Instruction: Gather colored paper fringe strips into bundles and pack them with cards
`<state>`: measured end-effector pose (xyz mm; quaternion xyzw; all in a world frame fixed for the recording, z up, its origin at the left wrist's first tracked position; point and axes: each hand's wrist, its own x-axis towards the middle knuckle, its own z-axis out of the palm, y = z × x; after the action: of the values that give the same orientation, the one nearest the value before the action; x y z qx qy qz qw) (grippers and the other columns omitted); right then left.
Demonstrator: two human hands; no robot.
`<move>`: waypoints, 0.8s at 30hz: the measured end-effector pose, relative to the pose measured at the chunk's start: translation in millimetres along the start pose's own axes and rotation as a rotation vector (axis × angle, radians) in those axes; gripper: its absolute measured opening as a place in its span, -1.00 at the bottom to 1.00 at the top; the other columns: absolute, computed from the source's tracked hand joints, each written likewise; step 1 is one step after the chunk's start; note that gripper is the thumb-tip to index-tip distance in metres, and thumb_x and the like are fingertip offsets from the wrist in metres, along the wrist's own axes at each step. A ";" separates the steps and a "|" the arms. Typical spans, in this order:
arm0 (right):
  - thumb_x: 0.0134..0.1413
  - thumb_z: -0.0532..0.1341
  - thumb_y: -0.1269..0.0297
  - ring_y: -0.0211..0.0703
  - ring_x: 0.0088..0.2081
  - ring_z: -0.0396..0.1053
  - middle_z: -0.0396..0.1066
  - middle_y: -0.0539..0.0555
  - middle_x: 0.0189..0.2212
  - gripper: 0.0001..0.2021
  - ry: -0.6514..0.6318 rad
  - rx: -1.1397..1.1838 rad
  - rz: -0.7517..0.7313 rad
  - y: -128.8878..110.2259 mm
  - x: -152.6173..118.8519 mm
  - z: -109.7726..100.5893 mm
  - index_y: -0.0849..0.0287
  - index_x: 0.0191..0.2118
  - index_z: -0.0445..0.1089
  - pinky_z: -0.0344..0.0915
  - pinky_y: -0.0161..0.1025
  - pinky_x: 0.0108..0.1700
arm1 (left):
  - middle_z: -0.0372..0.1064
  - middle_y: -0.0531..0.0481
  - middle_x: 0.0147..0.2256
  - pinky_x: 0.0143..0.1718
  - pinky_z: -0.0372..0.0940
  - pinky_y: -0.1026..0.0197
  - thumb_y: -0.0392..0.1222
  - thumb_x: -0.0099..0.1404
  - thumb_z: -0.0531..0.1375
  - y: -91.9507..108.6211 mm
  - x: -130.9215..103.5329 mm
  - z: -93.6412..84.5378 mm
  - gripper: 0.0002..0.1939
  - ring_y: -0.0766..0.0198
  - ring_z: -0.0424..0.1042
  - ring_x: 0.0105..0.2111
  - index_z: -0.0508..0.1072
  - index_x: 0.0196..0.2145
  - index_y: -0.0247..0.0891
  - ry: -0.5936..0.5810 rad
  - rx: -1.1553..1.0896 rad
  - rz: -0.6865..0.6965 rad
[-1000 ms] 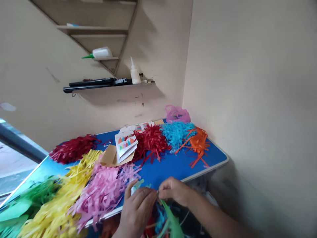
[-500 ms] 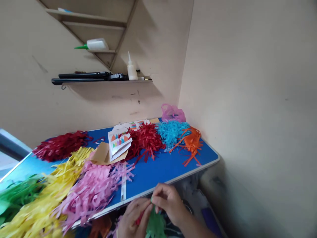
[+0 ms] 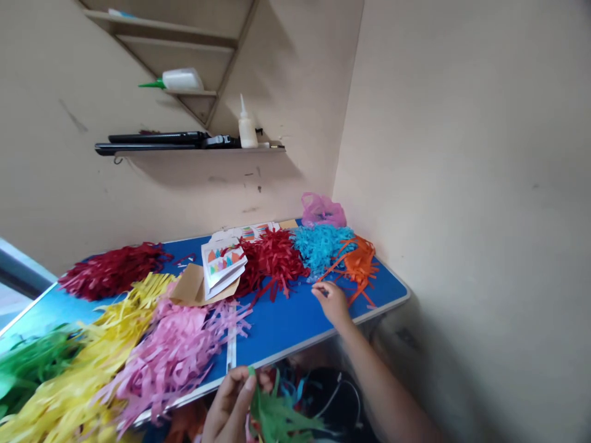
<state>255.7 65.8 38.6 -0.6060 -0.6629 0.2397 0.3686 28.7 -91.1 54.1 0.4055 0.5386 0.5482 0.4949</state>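
At the table's near edge, my left hand (image 3: 237, 400) pinches the top of a green fringed paper tassel (image 3: 279, 415), which hangs down over my lap. My right hand (image 3: 331, 300) is over the right part of the blue table (image 3: 286, 326), fingers curled together near the orange paper fringe (image 3: 357, 264) and the light blue fringe (image 3: 321, 246). Whether anything small is between its fingertips is too fine to make out. Left of it lies a red fringe bundle (image 3: 279, 258).
Pink (image 3: 178, 351), yellow (image 3: 87, 363), green (image 3: 37, 360) and dark red (image 3: 115, 271) fringes cover the table's left side. A printed card packet (image 3: 224, 264) lies mid-table, a pink bag (image 3: 323, 210) in the corner. Wall shelves hold glue bottles (image 3: 248, 131).
My right hand has left the green tassel and moved up and right over the table. My left hand still holds the tassel, now slightly lower and further left.
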 end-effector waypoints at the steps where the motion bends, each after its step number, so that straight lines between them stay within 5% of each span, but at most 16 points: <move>1: 0.18 0.13 0.40 -0.09 -0.16 0.45 0.46 0.19 -0.12 -0.83 0.004 -0.060 0.001 12.6 16.6 -3.7 0.22 -0.19 0.47 0.34 -0.17 -0.07 | 0.47 0.03 -0.43 -0.44 0.36 0.32 0.22 0.06 0.31 1.4 0.3 1.3 -0.58 0.28 0.42 -0.46 0.48 -0.32 -0.18 -0.026 -0.039 -0.050; 4: 0.16 0.20 0.44 -0.07 -0.09 0.41 0.45 0.17 -0.11 -0.90 -0.047 -0.216 -0.014 40.8 43.6 -4.6 0.23 -0.24 0.47 0.30 -0.11 0.02 | 0.31 0.12 -0.54 -0.52 0.26 0.35 0.25 0.03 0.32 1.7 0.0 10.1 -0.54 0.36 0.29 -0.56 0.45 -0.33 -0.20 -0.047 -0.070 -0.102; 10: 0.28 0.19 0.22 -0.05 -0.03 0.38 0.41 0.12 -0.04 -0.79 -0.148 -0.418 -0.032 61.8 44.7 7.3 0.21 -0.07 0.40 0.33 0.03 0.03 | 0.22 0.16 -0.56 -0.54 0.14 0.39 0.19 0.13 0.27 -2.8 -4.3 19.3 -0.61 0.40 0.17 -0.57 0.42 -0.41 -0.22 -0.031 0.048 -0.062; 20: 0.28 0.19 0.23 -0.11 -0.13 0.43 0.43 0.10 -0.10 -0.79 -0.109 -0.468 -0.010 63.4 60.7 -11.6 0.23 -0.06 0.39 0.42 -0.05 -0.08 | 0.43 0.04 -0.52 -0.50 0.33 0.33 0.18 0.16 0.24 -11.3 -4.5 14.4 -0.63 0.26 0.38 -0.52 0.56 -0.41 -0.20 0.051 0.294 0.108; 24: 0.28 0.18 0.24 -0.09 -0.08 0.42 0.41 0.12 -0.05 -0.78 -0.076 -0.464 -0.034 51.6 66.2 -6.2 0.20 -0.04 0.39 0.40 -0.02 -0.04 | 0.51 -0.01 -0.45 -0.35 0.41 0.30 0.13 0.19 0.23 -14.5 -2.0 12.3 -0.67 0.19 0.49 -0.39 0.59 -0.38 -0.18 -0.039 0.405 0.208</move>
<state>293.2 137.7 16.1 -0.6537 -0.7238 0.0970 0.1984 42.6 -91.7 41.0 0.5603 0.5832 0.4692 0.3546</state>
